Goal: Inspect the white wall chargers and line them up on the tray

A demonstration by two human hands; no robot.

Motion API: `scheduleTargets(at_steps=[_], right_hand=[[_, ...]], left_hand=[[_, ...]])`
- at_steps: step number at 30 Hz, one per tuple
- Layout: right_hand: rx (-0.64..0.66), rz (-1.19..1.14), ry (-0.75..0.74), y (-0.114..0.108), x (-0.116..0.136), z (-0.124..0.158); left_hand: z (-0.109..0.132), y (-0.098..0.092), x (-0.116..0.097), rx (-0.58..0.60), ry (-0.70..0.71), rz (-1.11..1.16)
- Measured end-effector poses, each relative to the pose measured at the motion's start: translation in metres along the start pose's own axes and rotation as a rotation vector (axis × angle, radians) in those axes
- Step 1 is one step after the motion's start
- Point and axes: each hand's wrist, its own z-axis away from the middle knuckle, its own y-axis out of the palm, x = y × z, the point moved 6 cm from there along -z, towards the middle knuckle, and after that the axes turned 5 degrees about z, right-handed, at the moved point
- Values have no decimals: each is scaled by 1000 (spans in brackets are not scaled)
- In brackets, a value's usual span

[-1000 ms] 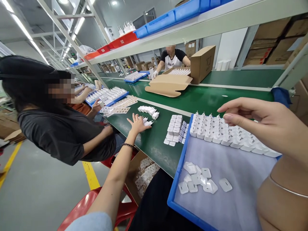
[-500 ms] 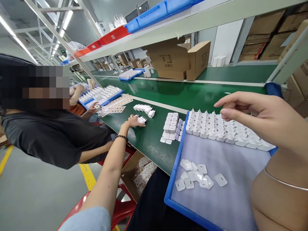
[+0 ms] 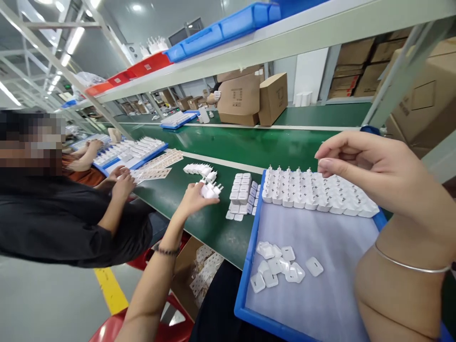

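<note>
My left hand (image 3: pixel 194 199) is closed on a small group of white plug chargers (image 3: pixel 211 190), whose metal pins point up and to the right. Just behind it, a row of similar chargers (image 3: pixel 199 169) stands on the green bench. Above the right part of a blue tray (image 3: pixel 245 280), my right hand (image 3: pixel 366 166) hovers with thumb and index finger curled close together and nothing visible between them. Rows of white chargers (image 3: pixel 313 192), pins up, fill the tray's far end. Loose white square covers (image 3: pixel 276 266) lie on its pale lining nearer me.
Stacked white square pieces (image 3: pixel 241 190) stand left of the tray. Perforated sheets (image 3: pixel 156 168) lie farther left, by a co-worker's hands (image 3: pixel 123 183) and another charger tray (image 3: pixel 131 156). A carton (image 3: pixel 185 266) of scrap sheets sits below the bench edge. A shelf (image 3: pixel 302 33) crosses overhead.
My left hand has lifted the chargers from the bench and drawn them nearer. My right hand's fingers have curled in. The co-worker's hands have come together. The view has shifted right.
</note>
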Motion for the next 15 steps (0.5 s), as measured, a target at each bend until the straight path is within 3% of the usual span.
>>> scheduleTargets(at_steps=[2,4,6,8,11,15], right_hand=[[-38,-25,-23,-2,5,0],[-70,-25,-31,-3,10,-1],[-73,-16,-17,-2,13,-1],[-52,-5,2,0,14,-1],[-39,1,-3,2,15,1],[-48,-21,-25,0,13,0]], left_hand=[[36,14,-47,49,131,60],[72,36,-107,139,380,134],[101,66,-163,232,572,117],[115,101,-206,311,650,51],[119,149,-240,415,694,-74],[118,180,-242,437,628,-192]])
